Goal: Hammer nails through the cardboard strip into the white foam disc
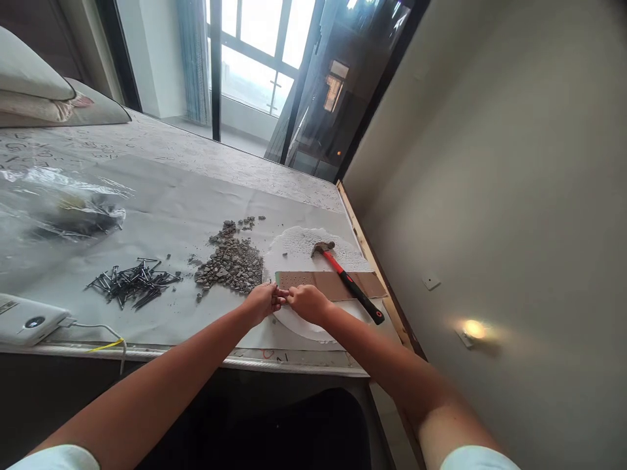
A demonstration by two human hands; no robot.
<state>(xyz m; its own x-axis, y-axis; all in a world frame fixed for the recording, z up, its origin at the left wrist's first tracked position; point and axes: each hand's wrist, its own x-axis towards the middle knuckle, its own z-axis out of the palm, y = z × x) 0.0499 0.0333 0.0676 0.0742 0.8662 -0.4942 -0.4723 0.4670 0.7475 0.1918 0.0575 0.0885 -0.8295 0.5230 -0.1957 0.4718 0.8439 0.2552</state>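
My left hand (262,304) and my right hand (307,303) meet at the fingertips, both closed in a pinch. Whatever sits between the fingers is too small to make out. Just beyond them lies a brown board (321,285) with rows of small holes at its left end. A claw hammer (349,281) with a red and black handle rests across the board, head pointing away from me. Beneath both is a rough-edged white round sheet (304,245). Left of my hands is a heap of grey stone chips (232,264), and farther left a pile of dark nails (132,282).
A clear plastic bag (63,209) with dark contents lies at the left. Nearer stands a white device (29,320) with a cable (100,326). Pillows (32,78) are stacked at far left. A wooden edge (360,225) and the wall (490,196) bound the right side.
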